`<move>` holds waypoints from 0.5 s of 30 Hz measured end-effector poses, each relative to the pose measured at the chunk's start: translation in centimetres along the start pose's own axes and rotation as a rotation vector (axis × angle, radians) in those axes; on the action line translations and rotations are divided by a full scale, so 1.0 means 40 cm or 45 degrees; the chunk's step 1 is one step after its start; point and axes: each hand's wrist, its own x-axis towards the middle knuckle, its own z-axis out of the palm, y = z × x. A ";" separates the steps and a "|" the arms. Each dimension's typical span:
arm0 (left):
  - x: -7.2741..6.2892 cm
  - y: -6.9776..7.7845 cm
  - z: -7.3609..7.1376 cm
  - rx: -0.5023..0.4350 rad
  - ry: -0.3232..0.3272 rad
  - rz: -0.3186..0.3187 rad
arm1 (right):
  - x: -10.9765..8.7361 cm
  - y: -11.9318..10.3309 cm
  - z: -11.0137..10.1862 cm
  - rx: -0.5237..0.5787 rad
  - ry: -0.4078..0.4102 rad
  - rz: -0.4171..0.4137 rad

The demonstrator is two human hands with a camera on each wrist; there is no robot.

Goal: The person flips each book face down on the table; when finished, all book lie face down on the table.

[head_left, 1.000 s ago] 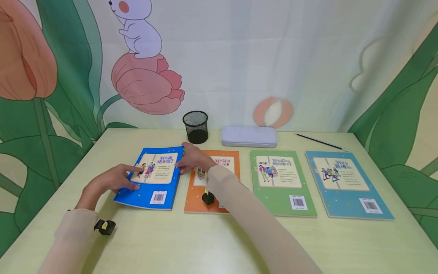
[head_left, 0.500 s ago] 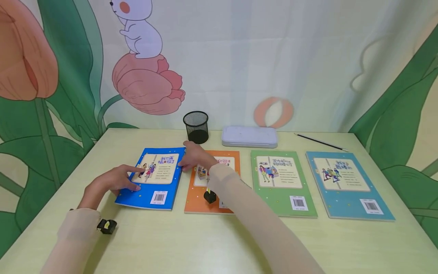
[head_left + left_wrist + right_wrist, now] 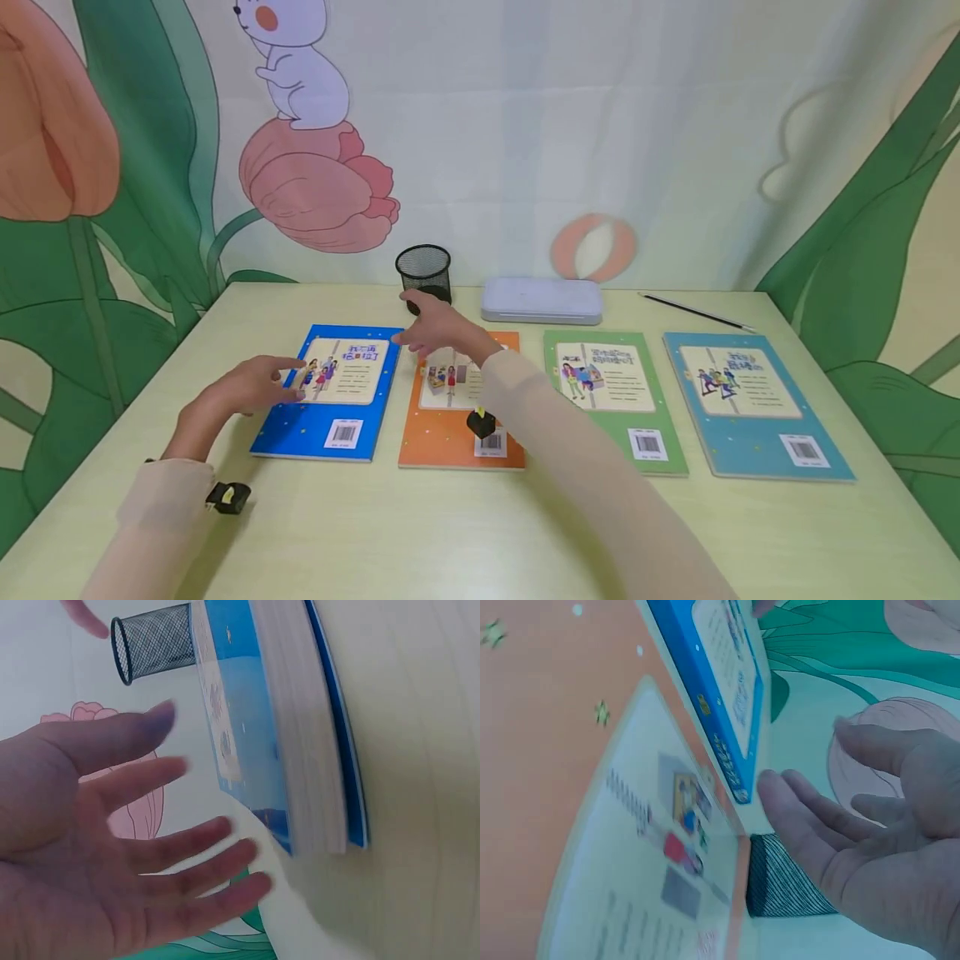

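Observation:
A blue book (image 3: 307, 432) lies back cover up at the left of a row of books. My left hand (image 3: 247, 387) hovers over its left side, and the left wrist view shows the fingers spread apart from the cover. Just past the book's far right corner is my right hand (image 3: 438, 325), raised above the far end of the orange book (image 3: 431, 437). Its fingers are loosely bent with nothing between them, as the right wrist view shows. That hand and forearm hide part of the orange book.
To the right lie a green book (image 3: 611, 429) and a teal book (image 3: 750, 446). Behind the row stand a black mesh pen holder (image 3: 423, 265) and a lavender pencil case (image 3: 542, 300). A thin black pencil (image 3: 701, 312) rests at the back right, before a printed curtain (image 3: 480, 125).
Both hands have let go of the blue book, which now lies flat with its near left corner down. My right hand has lifted up and to the right.

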 end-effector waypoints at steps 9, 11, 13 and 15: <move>0.010 0.054 0.003 0.022 0.435 0.174 | -0.078 0.028 -0.097 -0.164 0.277 -0.220; 0.011 0.069 0.006 0.025 0.536 0.197 | -0.095 0.041 -0.122 -0.174 0.357 -0.225; 0.015 0.082 0.010 0.029 0.620 0.214 | -0.112 0.058 -0.147 -0.185 0.415 -0.218; 0.020 0.095 0.015 0.040 0.684 0.216 | -0.128 0.076 -0.173 -0.199 0.459 -0.210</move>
